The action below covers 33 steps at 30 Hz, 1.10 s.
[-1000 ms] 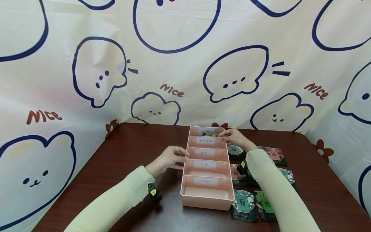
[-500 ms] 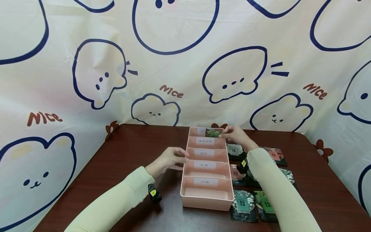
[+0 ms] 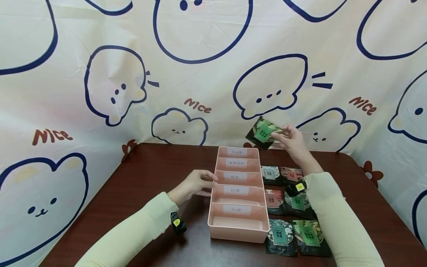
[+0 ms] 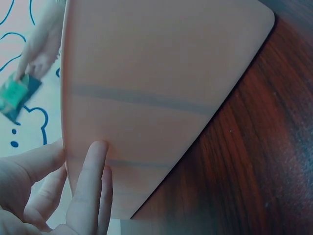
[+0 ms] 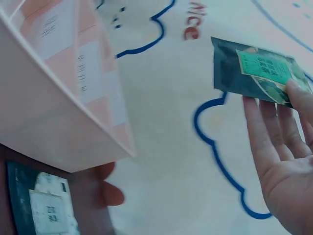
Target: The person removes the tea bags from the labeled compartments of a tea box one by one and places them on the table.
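Note:
A dark tea sachet with a green label is in the air beyond the far right corner of the pink divided box. My right hand pinches its right edge between thumb and fingers, and the label shows in the right wrist view too. My left hand is at the box's left wall, holding it near the middle. In the left wrist view, the fingers lie along the outer wall while other fingertips pass behind the rim. The box's compartments carry white labels with Chinese writing.
Several tea sachets lie flat right of the box, among them a white-labelled one, a red-labelled one, a teal-labelled one and a green-labelled one. A patterned cloth hangs behind the brown table.
My right hand has lifted the green-labelled sachet out of the farthest compartment, up and to the right. The left hand and the box stay in place.

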Motion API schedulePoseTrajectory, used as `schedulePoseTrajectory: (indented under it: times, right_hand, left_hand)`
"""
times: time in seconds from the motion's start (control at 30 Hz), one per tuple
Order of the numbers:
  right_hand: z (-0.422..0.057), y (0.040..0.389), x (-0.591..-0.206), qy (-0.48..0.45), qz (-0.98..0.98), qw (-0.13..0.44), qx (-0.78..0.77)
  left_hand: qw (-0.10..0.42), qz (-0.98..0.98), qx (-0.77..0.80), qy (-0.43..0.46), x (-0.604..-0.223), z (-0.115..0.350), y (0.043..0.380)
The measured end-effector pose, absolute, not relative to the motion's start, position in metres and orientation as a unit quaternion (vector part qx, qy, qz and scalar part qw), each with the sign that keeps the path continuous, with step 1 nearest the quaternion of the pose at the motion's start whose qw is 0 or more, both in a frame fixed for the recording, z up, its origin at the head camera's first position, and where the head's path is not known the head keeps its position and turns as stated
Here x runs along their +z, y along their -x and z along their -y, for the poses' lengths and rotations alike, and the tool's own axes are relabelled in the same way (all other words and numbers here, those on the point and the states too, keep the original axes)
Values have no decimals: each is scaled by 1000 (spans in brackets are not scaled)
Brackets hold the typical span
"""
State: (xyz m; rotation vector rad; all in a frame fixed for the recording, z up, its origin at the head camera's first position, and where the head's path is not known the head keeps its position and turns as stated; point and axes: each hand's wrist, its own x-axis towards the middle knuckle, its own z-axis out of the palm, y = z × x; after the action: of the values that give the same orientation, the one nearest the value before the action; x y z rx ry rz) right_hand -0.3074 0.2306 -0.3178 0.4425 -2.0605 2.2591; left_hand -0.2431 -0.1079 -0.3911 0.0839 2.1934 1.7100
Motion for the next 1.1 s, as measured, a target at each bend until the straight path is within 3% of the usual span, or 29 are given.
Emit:
schedulePoseTrajectory:
  times: [0.27, 0.6, 1.1]
  right_hand:
    - [-272, 268, -313, -180, 612, 80, 766]
    - [-321, 219, -336, -190, 667, 112, 712]
    - [-386, 161, -370, -139, 784, -1, 605]
  left_hand:
    - [180, -775, 604, -28, -390, 107, 243]
    - [179, -771, 610, -24, -391, 108, 244]
    - [182, -762, 620, -36, -391, 110, 243]
